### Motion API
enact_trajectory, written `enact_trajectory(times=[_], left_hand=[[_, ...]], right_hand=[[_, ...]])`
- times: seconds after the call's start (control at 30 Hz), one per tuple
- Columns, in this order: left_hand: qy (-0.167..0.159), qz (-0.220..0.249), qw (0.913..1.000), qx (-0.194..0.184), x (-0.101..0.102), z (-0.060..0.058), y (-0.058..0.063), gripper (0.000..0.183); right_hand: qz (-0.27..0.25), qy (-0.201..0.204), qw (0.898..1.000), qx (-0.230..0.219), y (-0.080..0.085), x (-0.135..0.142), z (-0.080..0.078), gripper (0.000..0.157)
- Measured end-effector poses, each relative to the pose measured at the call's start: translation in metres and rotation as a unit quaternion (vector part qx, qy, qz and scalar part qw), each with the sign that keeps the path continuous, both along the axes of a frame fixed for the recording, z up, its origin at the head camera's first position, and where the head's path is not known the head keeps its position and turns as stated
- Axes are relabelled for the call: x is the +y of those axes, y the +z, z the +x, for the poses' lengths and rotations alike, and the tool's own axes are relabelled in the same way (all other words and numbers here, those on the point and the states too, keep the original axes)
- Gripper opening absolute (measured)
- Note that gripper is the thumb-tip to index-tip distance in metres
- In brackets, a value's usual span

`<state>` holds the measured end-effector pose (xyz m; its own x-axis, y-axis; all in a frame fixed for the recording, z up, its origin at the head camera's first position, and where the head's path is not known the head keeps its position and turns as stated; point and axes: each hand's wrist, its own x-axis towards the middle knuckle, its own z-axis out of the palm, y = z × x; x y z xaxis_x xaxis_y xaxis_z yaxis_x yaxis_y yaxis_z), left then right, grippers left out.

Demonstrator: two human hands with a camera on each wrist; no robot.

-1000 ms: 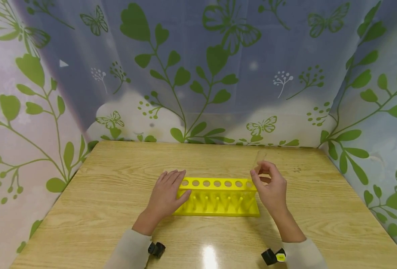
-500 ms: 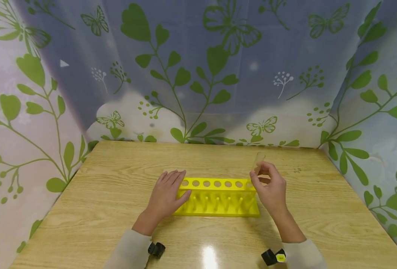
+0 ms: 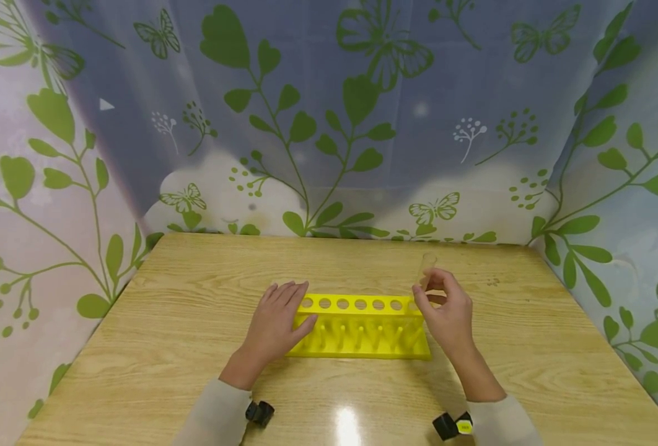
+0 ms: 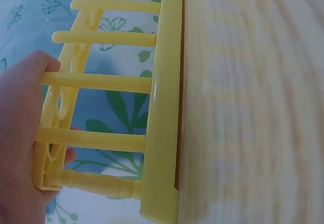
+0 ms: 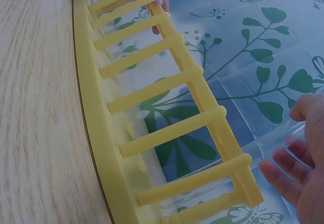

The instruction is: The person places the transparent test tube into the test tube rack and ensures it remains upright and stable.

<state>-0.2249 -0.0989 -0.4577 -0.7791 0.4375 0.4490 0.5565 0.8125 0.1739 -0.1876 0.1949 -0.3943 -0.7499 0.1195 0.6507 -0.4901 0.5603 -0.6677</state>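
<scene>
A yellow test tube rack (image 3: 357, 355) stands on the table, with a row of round holes in its upper plate and pegs below. At its left end my left hand (image 3: 276, 321) grips the upper plate. The left wrist view shows the thumb on the near side and fingertips behind the plate. My right hand (image 3: 447, 311) pinches a clear glass test tube (image 3: 427, 266) at the rack's right end. The tube leans to the right, its open top above the fingers. Its lower part appears to run into the end hole, though the glass is hard to make out.
The wooden table (image 3: 195, 272) extends around the rack on all sides. A patterned curtain (image 3: 329, 155) with leaves and butterflies encloses its back and sides. Small dark marks (image 3: 492, 282) lie on the wood to the right.
My right hand and the top of the test tube have shifted very slightly left. The left hand and the rack stay in place.
</scene>
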Motion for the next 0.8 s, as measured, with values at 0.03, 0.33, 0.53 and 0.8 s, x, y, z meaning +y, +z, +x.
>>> enact_trajectory(times=[0.03, 0.33, 0.53, 0.8], left_hand=[[0.000, 0.000, 1.0000, 0.002, 0.0000, -0.0001, 0.0001, 0.061], [0.001, -0.003, 1.0000, -0.001, 0.0002, 0.0001, 0.0005, 0.061], [-0.001, 0.001, 1.0000, 0.001, 0.0004, 0.0004, 0.0012, 0.062], [-0.001, 0.001, 1.0000, 0.001, 0.0002, -0.0010, -0.0003, 0.060]], right_hand=[[0.000, -0.001, 1.000, -0.001, -0.0006, 0.0002, -0.0004, 0.027], [0.005, -0.003, 1.000, 0.000, -0.0043, 0.0017, -0.0015, 0.026], [0.001, -0.003, 1.000, -0.010, -0.0036, 0.0012, -0.0007, 0.026], [0.001, -0.006, 1.000, -0.017, -0.0037, 0.0003, -0.0007, 0.027]])
